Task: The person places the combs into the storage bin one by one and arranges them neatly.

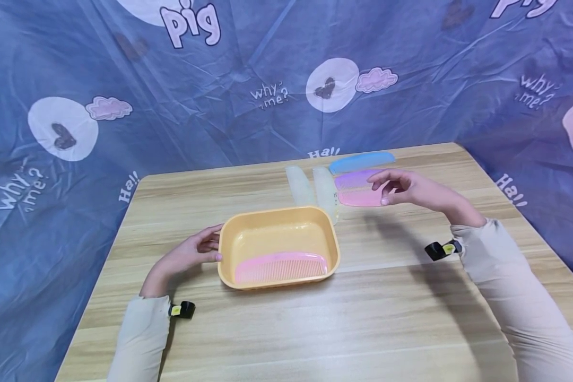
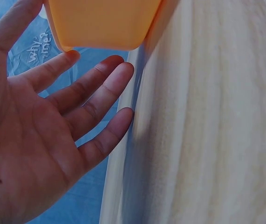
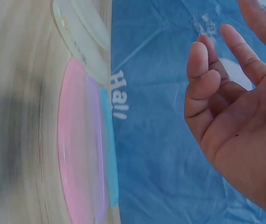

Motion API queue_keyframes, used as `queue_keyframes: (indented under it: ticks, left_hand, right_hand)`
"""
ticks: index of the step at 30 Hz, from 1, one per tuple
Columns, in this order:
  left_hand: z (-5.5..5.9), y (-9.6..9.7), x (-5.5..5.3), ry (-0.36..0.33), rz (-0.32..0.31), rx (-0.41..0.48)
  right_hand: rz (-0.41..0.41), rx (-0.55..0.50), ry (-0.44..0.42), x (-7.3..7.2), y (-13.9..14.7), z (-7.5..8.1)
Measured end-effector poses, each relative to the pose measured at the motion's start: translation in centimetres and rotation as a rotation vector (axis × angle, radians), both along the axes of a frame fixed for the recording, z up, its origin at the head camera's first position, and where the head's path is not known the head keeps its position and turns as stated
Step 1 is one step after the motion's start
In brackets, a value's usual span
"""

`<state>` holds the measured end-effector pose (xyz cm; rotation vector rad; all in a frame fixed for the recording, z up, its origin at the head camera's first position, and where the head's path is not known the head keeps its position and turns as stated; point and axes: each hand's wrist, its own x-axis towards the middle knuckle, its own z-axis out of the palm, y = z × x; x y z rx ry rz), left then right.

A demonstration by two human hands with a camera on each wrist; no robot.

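Observation:
A yellow plastic basin (image 1: pixel 277 229) stands on the table, with a pink comb (image 1: pixel 280 267) lying inside along its near side. My left hand (image 1: pixel 183 257) touches the basin's left end with thumb and index finger; in the left wrist view its other fingers extend loosely below the basin. Over the combs at the back right hovers my right hand (image 1: pixel 413 191), its fingers loosely bent and holding nothing. Beneath and beside it lie a second pink comb (image 1: pixel 358 199), a purple comb (image 1: pixel 350 181) and a blue comb (image 1: pixel 363 161). Two whitish translucent combs (image 1: pixel 299 184) lie behind the basin.
The wood-grain table (image 1: pixel 286 329) ends at the back against a blue printed cloth (image 1: pixel 248 127), which also hangs at both sides. A black wrist camera (image 1: pixel 440 250) sits on the right sleeve and another (image 1: pixel 185 310) on the left.

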<state>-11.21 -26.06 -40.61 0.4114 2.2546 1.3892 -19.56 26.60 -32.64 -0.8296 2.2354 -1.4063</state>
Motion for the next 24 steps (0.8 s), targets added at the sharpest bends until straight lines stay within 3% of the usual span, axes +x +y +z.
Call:
queue_keyframes:
  ticks: [4, 13, 24]
  left_hand:
    - [0.1, 0.1, 0.0, -0.021, 0.005, 0.01]
    - [0.2, 0.0, 0.1, -0.012, 0.009, 0.004]
    - [0.4, 0.2, 0.1, -0.018, 0.01, 0.0]
  right_hand:
    - [-0.011, -0.03, -0.022, -0.4, 1.2, -0.4]
    - [-0.144, -0.034, -0.013, -1.1, 3.7, -1.3]
    - [-0.297, 0.04, -0.025, -2.1, 5.8, -3.1]
